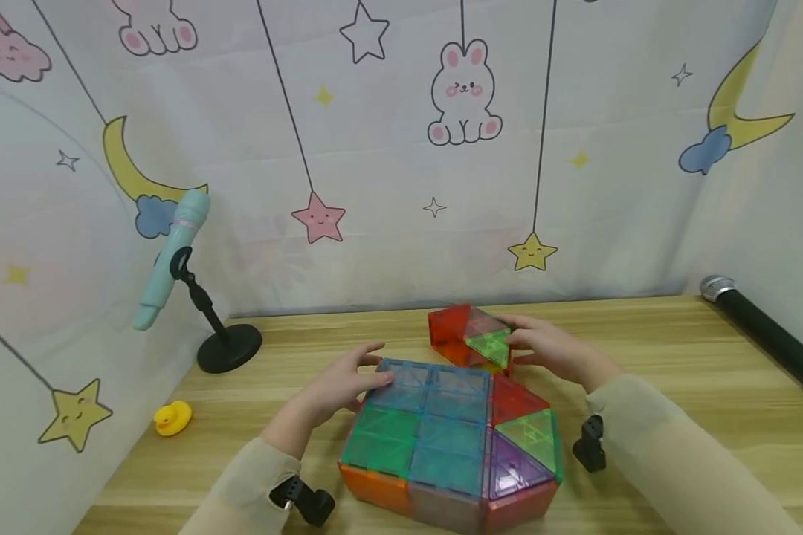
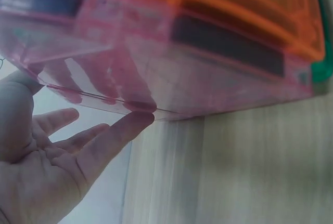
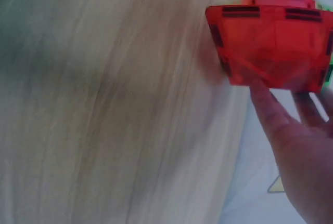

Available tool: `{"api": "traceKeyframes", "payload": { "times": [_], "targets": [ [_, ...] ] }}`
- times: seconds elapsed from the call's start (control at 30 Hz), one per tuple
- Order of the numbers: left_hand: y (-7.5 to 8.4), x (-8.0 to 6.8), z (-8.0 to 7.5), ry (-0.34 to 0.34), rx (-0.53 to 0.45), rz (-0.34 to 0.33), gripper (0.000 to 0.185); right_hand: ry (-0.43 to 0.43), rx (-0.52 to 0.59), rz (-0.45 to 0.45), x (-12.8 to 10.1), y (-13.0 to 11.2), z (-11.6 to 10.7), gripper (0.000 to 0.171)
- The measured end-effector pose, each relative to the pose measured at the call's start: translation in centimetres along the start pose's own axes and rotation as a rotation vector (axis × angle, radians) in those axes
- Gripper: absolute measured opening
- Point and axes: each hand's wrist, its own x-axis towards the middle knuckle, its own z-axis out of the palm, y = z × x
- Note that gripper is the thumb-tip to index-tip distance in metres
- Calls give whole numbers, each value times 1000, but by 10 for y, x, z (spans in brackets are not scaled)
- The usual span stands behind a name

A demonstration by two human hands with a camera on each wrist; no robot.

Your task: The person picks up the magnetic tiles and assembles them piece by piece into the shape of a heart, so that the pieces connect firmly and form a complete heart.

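A large flat block of translucent magnetic tiles (image 1: pixel 418 431) stands on the table, with blue and green squares on top, orange and pink sides, and triangles at its right end. My left hand (image 1: pixel 337 386) rests on its far left corner, thumb on the top; in the left wrist view the fingers of that hand (image 2: pixel 57 156) lie along the pink side. Behind the block, my right hand (image 1: pixel 552 345) holds a smaller magnetic-tile piece (image 1: pixel 458 334) in red and green. Fingertips show at the edge of its red tile (image 3: pixel 276 47) in the right wrist view.
A yellow toy duck (image 1: pixel 172 418) sits on the table (image 1: pixel 308 334) at the left. Behind it, a mint toy microphone (image 1: pixel 174 256) leans on a black stand (image 1: pixel 230 348). A black microphone (image 1: pixel 769 338) lies at the far right, by the printed cloth backdrop (image 1: pixel 388 148).
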Motion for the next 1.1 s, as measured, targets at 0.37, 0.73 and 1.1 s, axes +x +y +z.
{"api": "traceKeyframes", "payload": {
  "times": [0.37,0.73,1.1],
  "targets": [
    [6,10,1,-60,15,117,76,-82,-101,-43,10,-14,24,50],
    [0,15,2,-125,29,135,67,-135,-297,45,-3,-16,28,75],
    [-9,17,0,-128,1,153,72,-94,-578,-106,-78,-15,39,104]
  ]
}}
